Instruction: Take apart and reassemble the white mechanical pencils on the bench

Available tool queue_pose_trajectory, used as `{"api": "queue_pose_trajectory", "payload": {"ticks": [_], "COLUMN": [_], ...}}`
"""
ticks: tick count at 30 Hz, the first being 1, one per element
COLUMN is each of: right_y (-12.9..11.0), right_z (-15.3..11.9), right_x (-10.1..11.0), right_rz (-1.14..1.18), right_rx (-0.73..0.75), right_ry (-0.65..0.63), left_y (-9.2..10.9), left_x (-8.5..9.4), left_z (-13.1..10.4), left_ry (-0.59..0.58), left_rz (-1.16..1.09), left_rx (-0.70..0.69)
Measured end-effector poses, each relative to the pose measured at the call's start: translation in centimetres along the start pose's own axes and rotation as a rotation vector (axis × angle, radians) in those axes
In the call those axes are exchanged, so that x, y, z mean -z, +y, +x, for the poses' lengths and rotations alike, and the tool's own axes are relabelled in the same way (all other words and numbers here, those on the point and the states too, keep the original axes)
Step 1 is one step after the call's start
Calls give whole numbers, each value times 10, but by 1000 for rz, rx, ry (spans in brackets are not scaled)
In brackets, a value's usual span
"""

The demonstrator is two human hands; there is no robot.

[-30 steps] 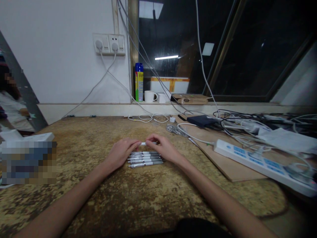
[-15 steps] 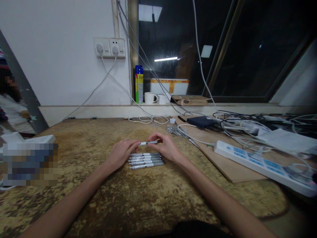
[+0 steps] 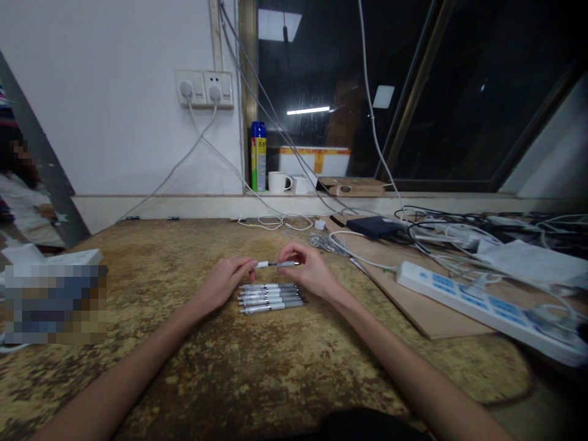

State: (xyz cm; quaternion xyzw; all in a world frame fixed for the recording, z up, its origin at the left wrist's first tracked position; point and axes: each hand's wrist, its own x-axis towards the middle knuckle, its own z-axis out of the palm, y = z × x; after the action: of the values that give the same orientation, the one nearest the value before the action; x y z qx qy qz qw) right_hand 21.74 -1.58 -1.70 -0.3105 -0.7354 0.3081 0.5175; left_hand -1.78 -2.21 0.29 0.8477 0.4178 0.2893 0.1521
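Note:
My left hand (image 3: 225, 280) pinches the white barrel (image 3: 262, 264) of a pen between thumb and fingers. The pen's grey grip section (image 3: 287, 264) is held by the fingertips of my right hand (image 3: 309, 269). A thin dark stretch shows between the two sections, which lie in one line, roughly level. Just below, on the table, several white-and-grey pens (image 3: 271, 297) lie side by side in a row, their grey ends to the right.
On the worn wooden table (image 3: 257, 373), a white power strip (image 3: 468, 300) crosses a brown board (image 3: 413, 306) at right, among tangled cables. A small clear plastic bag (image 3: 327, 243) lies beyond my right hand. A spray can (image 3: 258, 156) and white mug (image 3: 277, 182) stand on the sill.
My right hand has shifted slightly right with the grey section. A thin dark stretch now shows between it and the white barrel. The row of pens stays put.

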Motion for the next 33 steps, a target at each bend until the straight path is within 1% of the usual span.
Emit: {"api": "queue_pose_trajectory", "payload": {"ticks": [3,6,11,19,25,27,29,31,33], "right_y": [-1,1,7,5,2,4,7,11,15], "right_z": [1,3,4,6,6,5,5,5,4], "right_x": [1,1,2,6,12,14,16,16,13], "right_rz": [46,83,101,94,153,187,172,112,38], "right_rx": [-32,-93,-91,-152,-238,-260,-263,-255,-249], "right_ry": [24,35,138,223,282,320,355,349,295], "left_y": [-2,-6,-14,-16,-20,-22,-23,-22,-20], "left_x": [1,-1,-4,-2,-3,-3,-3,-3,-3], "left_z": [0,1,4,7,6,7,7,8,8], "left_ry": [20,56,102,154,169,177,179,174,173], "left_rz": [-60,-177,-305,-366,-375,-381,-384,-390,-392], "left_rx": [-4,5,55,115,125,125,121,113,108]}}
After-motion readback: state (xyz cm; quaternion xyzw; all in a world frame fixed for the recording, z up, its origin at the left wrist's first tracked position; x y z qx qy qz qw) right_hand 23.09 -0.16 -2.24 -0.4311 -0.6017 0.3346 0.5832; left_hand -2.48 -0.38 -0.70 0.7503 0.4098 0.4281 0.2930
